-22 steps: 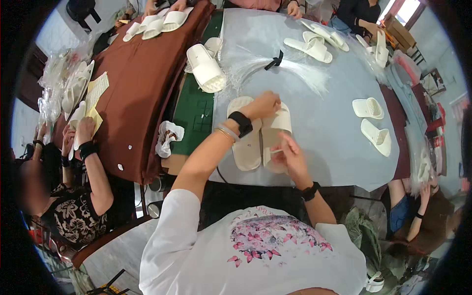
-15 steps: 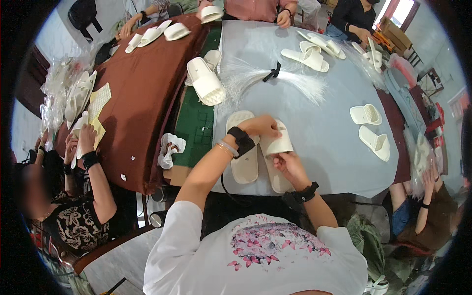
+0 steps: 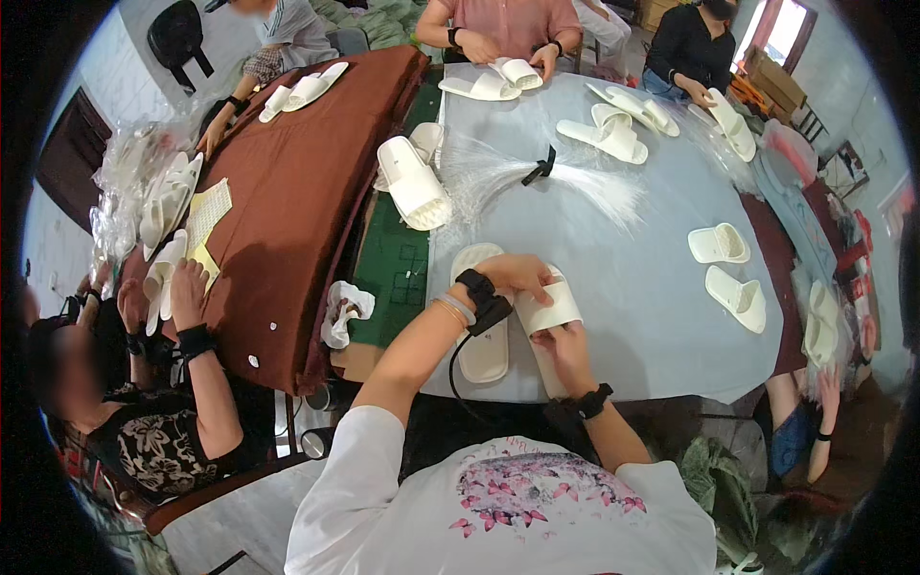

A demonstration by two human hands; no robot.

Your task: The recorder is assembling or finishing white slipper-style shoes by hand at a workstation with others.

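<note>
Left hand (image 3: 522, 275): grip clamped on white slipper (image 3: 548, 368) at strap (image 3: 560, 309). Right hand (image 3: 569, 353) at strap's rear opening, fingers partly hidden; grip's closure unclear. Second slipper (image 3: 484, 355) alongside, grey-covered desk (image 3: 652, 316).

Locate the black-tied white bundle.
In the head view, the black-tied white bundle lies just right of upper centre on the grey cloth, beyond the left hand.

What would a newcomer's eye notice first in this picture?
Probably the shiny white strands, tied with a black band and fanned across the grey cloth. Next, the cream slipper being handled near the cloth's near edge, and the butterfly-printed white shirt below it.
</note>
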